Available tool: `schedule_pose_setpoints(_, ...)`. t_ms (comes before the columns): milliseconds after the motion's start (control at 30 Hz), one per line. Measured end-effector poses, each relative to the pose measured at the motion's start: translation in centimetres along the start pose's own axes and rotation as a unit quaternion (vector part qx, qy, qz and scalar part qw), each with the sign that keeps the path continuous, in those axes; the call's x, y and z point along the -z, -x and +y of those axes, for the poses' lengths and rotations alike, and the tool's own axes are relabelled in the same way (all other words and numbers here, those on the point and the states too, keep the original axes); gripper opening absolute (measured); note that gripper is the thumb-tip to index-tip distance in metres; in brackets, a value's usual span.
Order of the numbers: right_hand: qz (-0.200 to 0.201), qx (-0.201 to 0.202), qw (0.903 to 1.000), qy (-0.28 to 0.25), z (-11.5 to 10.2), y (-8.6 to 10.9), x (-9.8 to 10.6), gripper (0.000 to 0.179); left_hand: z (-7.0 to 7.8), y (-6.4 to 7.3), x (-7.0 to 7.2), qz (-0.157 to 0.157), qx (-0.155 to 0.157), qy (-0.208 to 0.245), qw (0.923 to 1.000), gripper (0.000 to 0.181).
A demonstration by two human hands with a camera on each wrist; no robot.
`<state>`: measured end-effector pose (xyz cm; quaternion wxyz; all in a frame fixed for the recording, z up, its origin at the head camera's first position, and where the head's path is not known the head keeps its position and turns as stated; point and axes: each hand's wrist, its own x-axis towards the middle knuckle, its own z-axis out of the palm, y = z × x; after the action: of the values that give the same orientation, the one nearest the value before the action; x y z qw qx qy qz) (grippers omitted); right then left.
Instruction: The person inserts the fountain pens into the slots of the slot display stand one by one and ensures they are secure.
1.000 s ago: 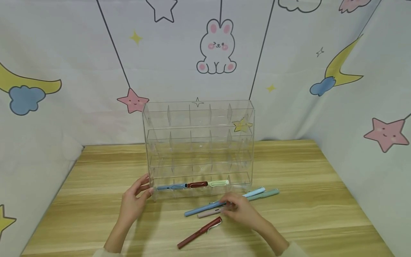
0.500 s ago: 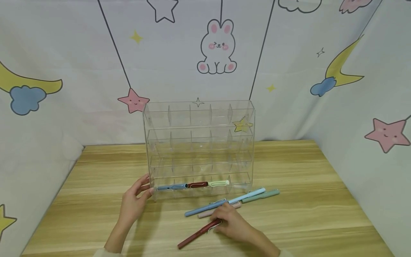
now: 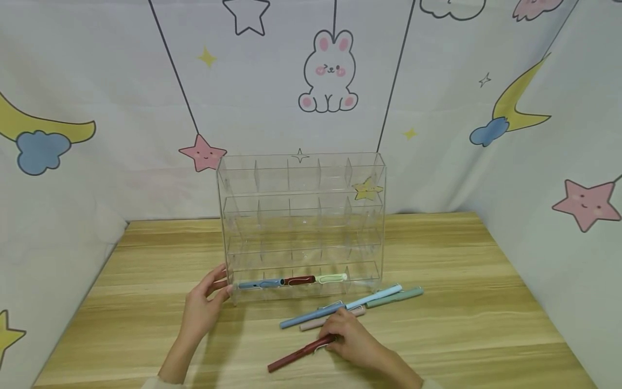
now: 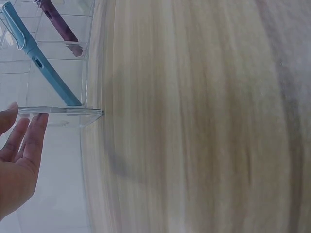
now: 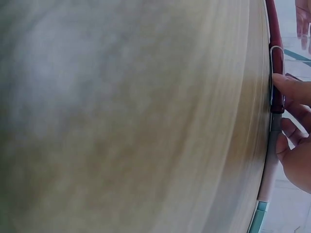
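Observation:
My left hand holds the lower left side of a clear acrylic pen rack. In the left wrist view, thumb and fingers pinch its side panel from both faces. My right hand pinches a dark red pen at its clip end, close over the table; the thumb lies along the cap in the right wrist view. On the rack's bottom tier lie a blue pen, another dark red pen and a pale green pen in a row.
Just beyond my right hand, a blue pen, a pale pink pen, a light blue pen and a green pen lie bunched on the wooden table. Printed white curtains enclose the table's back and sides.
My right hand has come down and left from the blue and pink pens onto the loose dark red pen, which has now shifted slightly. The left hand stays on the rack.

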<state>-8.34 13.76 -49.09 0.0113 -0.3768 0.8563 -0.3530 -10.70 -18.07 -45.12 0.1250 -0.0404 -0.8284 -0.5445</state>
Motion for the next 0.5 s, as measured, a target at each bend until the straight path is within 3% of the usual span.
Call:
schedule_pose_setpoints(167,-0.008,-0.014,0.9995,-0.026,0.0,0.1,0.3,0.017,0.0,0.0,0.0,0.000,0.000,0.002,1.0000,0.047)
schedule_pose_setpoints(367,-0.025,-0.067,0.9915,-0.109,0.1,0.3,1.2,0.017,0.0,0.0,0.0,-0.004,0.004,-0.002,1.0000,0.047)
schedule_pose_setpoints(500,-0.005,-0.060,0.9875,-0.145,0.2,0.3,2.0,0.013,0.1,0.0,0.0,-0.004,0.006,0.004,1.0000,0.047)
